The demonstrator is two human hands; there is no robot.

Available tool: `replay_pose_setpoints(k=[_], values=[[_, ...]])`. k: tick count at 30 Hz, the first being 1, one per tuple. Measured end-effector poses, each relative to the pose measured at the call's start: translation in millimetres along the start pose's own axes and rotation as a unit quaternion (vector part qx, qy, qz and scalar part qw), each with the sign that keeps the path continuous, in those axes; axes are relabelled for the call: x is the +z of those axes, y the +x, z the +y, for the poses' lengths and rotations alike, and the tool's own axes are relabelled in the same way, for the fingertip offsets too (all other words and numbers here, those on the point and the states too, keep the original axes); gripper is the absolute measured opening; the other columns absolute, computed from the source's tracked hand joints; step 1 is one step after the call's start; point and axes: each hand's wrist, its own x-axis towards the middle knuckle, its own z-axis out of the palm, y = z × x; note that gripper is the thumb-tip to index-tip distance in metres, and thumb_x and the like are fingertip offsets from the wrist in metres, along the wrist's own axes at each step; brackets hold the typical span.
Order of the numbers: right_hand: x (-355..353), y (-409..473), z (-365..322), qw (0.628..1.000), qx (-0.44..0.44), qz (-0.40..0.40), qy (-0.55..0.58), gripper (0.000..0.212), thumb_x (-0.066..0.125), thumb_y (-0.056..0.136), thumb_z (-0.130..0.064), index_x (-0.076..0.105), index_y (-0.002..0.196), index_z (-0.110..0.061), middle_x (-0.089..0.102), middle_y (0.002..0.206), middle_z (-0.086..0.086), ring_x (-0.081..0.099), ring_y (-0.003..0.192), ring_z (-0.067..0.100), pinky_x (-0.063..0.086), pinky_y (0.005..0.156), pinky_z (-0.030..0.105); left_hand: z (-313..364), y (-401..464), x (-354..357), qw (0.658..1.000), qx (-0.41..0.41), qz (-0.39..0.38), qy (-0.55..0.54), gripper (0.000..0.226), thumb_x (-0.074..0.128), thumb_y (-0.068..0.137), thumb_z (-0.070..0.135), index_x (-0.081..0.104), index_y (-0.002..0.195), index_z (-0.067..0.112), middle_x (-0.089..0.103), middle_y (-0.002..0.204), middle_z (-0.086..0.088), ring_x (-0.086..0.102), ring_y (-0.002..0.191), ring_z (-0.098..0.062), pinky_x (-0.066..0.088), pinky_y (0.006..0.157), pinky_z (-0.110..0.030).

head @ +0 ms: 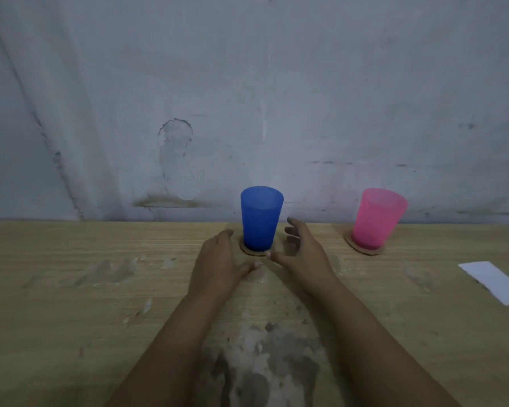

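Blue cup (261, 220) upright on coaster (254, 252); left hand (222, 261), right hand (301, 254) flanking, fingers loose.

A plain, worn room: scuffed plaster wall (247, 83) behind a chipped wooden table (71, 289).

You find no writing to read here. The blue cup (261, 218) and the pink cup (376, 220) show plain coloured walls, with no label, brand or number on them. The white sheet of paper (492, 282) on your right shows you a blank face. The marks on the wall (247, 83) are stains and scuffs, not letters or signs.
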Motion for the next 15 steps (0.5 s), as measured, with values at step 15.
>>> replay_pose_setpoints(k=[15], values=[[-156,-95,28,0.981,-0.001,0.064,-0.183,0.031,0.069,0.079,-0.017,0.066,0.109,-0.016,0.066,0.117,0.002,0.058,0.109,0.019,0.037,0.086,0.02,129,-88,44,0.972,0.225,-0.059,0.009,0.042,0.065,0.082,0.032,0.053,0.122,0.026,0.051,0.127,0.007,0.044,0.119,-0.012,0.037,0.096,-0.024]])
